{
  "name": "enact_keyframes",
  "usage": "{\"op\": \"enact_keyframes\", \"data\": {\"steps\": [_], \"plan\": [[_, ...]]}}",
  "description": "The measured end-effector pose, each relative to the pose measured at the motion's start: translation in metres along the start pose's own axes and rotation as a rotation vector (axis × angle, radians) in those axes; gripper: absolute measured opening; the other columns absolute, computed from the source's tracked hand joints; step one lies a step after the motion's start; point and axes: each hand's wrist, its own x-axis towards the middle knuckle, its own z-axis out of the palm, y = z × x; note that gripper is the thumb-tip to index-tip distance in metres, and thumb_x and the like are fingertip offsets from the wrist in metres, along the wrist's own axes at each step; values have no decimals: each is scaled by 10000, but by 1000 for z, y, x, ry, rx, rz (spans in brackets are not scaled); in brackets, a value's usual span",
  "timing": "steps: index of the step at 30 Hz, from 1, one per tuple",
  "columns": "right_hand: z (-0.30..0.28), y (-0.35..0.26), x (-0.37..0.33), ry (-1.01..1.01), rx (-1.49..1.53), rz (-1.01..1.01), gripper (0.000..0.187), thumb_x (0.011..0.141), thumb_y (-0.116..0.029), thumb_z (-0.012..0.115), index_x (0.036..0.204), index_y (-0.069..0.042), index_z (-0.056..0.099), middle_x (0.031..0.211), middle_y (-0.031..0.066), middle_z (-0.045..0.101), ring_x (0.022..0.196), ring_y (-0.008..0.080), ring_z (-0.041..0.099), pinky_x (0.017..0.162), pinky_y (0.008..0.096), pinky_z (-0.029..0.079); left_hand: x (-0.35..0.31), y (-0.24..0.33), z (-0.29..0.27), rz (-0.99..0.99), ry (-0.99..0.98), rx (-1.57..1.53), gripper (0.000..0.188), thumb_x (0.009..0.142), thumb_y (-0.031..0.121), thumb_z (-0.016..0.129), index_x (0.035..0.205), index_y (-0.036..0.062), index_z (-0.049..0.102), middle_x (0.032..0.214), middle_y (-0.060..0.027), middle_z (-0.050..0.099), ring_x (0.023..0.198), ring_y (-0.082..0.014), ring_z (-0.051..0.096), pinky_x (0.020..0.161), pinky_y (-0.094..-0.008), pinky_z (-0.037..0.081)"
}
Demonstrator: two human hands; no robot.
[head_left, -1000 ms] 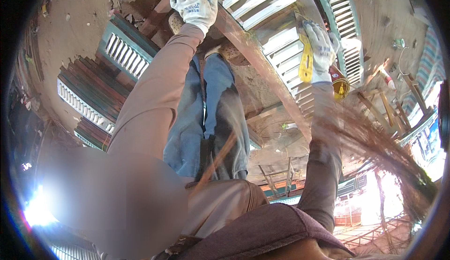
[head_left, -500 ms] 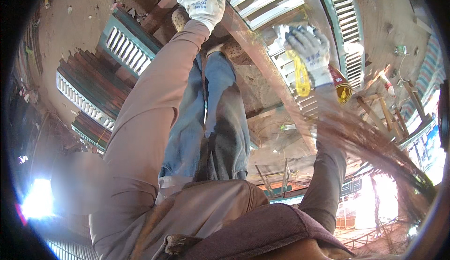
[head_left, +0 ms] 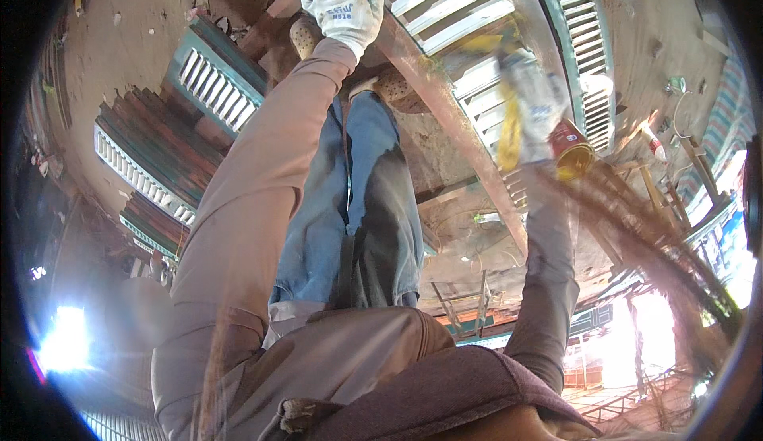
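Note:
My left hand (head_left: 343,4), in a white work glove, reaches to the top of the view. Its fingers curl at the corner of a louvred wooden shutter (head_left: 457,0), closed on its frame as far as can be seen. Over the louvres, my right hand (head_left: 534,103), also gloved and smeared by motion, grips what looks like a brush with a flat yellow handle (head_left: 509,135). The brush's working end is blurred. Just beside my right wrist is a red can (head_left: 574,153) with a yellow rim or contents.
Another louvred shutter (head_left: 584,44) lies beyond on the right. Several green-edged shutters (head_left: 214,71) and a stack of slatted panels (head_left: 155,139) rest on the ground at left. Wooden trestle pieces (head_left: 656,187) and a striped sheet (head_left: 719,151) are at the right.
My right hand has shifted slightly down and right with the yellow-handled brush, turning as it goes. The red can shows more clearly beside it. My left hand stays at the frame.

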Motion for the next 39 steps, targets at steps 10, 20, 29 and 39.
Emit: {"op": "enact_keyframes", "data": {"steps": [10,20,29,39], "plan": [[6,-74,-7,-242,-546,-165,314,901,-206,509,1210,-192,568,1267,-18,578,1200,146,515,1079,457,321,17,32,-8,-51,-25,-56,474,850,271,576,1301,132,539,1239,-125,535,1234,-338,444,975,-525,333],[9,-10,-21,-21,-269,-9,329,949,-237,483,1264,-223,574,1298,-29,572,1190,188,538,1084,455,305,17,30,-4,-21,-41,-76,471,852,309,576,1295,153,543,1263,-113,523,1234,-337,443,963,-538,327],[0,-107,-7,-156,-522,-225,315,862,-177,560,1174,-208,582,1205,-41,595,1132,130,540,1038,438,369,7,15,8,8,5,-52,463,842,364,588,1269,186,565,1265,-88,517,1221,-328,450,923,-547,324],[7,-55,-9,-93,-241,-56,260,897,-168,546,1143,-212,621,1256,-63,593,1204,90,513,1094,476,288,8,24,7,-47,-52,-7,437,851,375,586,1261,223,585,1254,-48,517,1250,-294,429,957,-543,303]]}}
